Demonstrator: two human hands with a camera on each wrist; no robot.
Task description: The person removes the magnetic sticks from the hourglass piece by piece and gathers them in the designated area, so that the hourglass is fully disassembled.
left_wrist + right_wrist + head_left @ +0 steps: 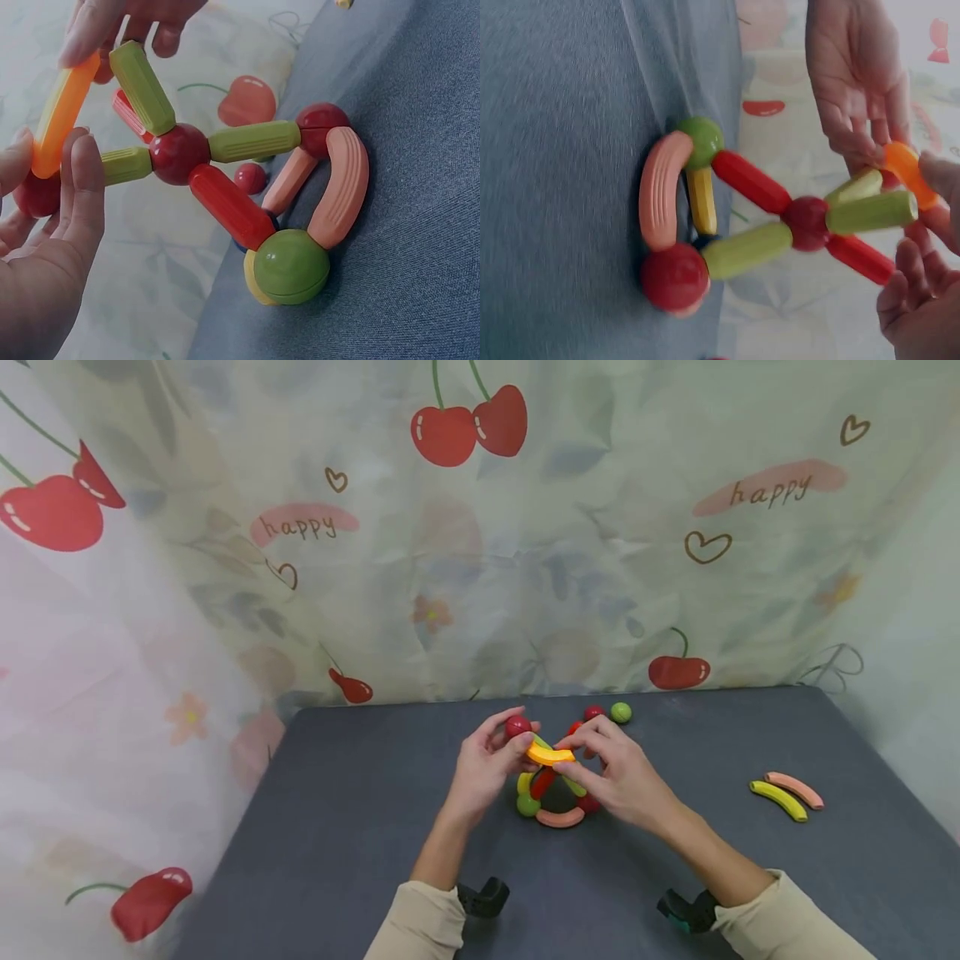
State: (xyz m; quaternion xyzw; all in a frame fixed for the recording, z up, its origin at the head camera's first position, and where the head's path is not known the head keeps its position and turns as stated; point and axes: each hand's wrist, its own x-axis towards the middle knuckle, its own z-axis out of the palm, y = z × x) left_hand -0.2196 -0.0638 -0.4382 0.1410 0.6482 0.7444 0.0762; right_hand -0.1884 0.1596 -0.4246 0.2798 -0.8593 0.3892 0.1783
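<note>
A structure of coloured sticks and balls stands on the dark table. At its base are a green ball (291,266), a red ball (675,277) and a pink curved stick (346,184); straight red and green sticks rise to a middle red ball (180,154). My left hand (480,772) holds an upper red ball (517,726), which sits at the end of a green stick (126,166). Between finger and thumb, my right hand (622,777) pinches an orange curved stick (551,755). The orange stick's other end meets that upper ball, partly covered by left fingers.
On the right of the table (337,827) lie a yellow curved stick (780,802) and another pink curved stick (797,789). A loose red ball (593,712) and green ball (621,713) rest behind the structure. A printed cloth (510,543) hangs along the back.
</note>
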